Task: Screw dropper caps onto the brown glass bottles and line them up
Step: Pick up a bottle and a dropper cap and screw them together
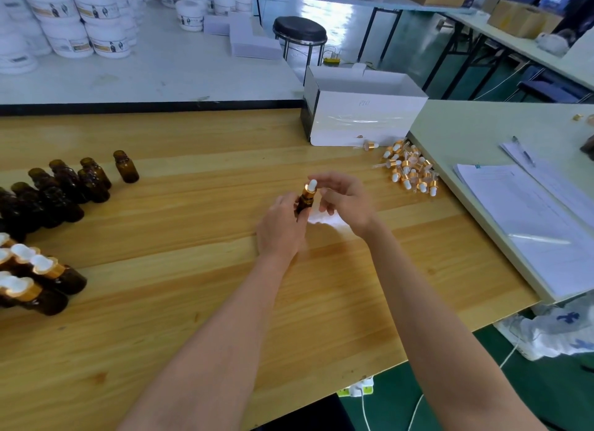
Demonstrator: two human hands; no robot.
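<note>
Left hand (283,224): wrapped tight round a brown glass bottle (303,203), over the middle of the bench (193,302).
Right hand (345,199): fingers loose, curved beside the dropper cap (311,187).
Dropper cap: sits on the bottle's top.
Open bottles (64,186): far left.
Capped bottles (38,279): left edge.
Loose caps (409,170): piled by the white box (363,118).

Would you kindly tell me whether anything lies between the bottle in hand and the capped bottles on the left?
Nothing visible does: only bare table separates the bottle in the left hand from the capped bottles; the uncapped bottles stand farther back.
</note>
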